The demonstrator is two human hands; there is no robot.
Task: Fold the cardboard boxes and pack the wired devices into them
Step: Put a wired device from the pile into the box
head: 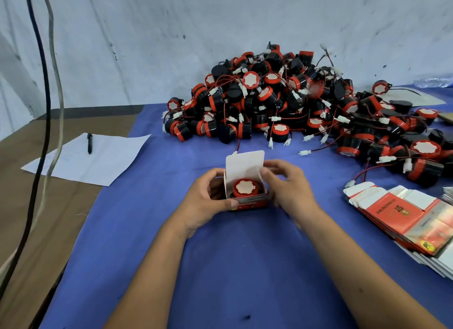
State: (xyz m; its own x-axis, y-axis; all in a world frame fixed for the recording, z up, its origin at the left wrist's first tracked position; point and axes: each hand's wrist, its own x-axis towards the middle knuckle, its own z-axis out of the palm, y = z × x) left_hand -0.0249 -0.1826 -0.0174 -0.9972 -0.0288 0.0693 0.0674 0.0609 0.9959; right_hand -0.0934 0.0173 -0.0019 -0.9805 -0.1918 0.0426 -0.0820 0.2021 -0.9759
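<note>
The tabletop (220, 267) under its blue cover carries everything. Beyond both grips lies the heap of wired devices (294, 103), kept within reach as stock. Right of the right grip sits the stack of flat boxes (402, 218), ready to fold. Between the grips stands the open box (245, 201), lid flap upright, one device (244, 187) seated inside. The left hand (208, 201) grasps the box wall to steady it; the right hand (284, 186) appears to pinch a side flap, probably to tuck it.

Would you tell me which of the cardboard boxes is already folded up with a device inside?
The box between both hands, lid flap upright, holds a red-topped device; the boxes in the stack at right lie flat.
</note>
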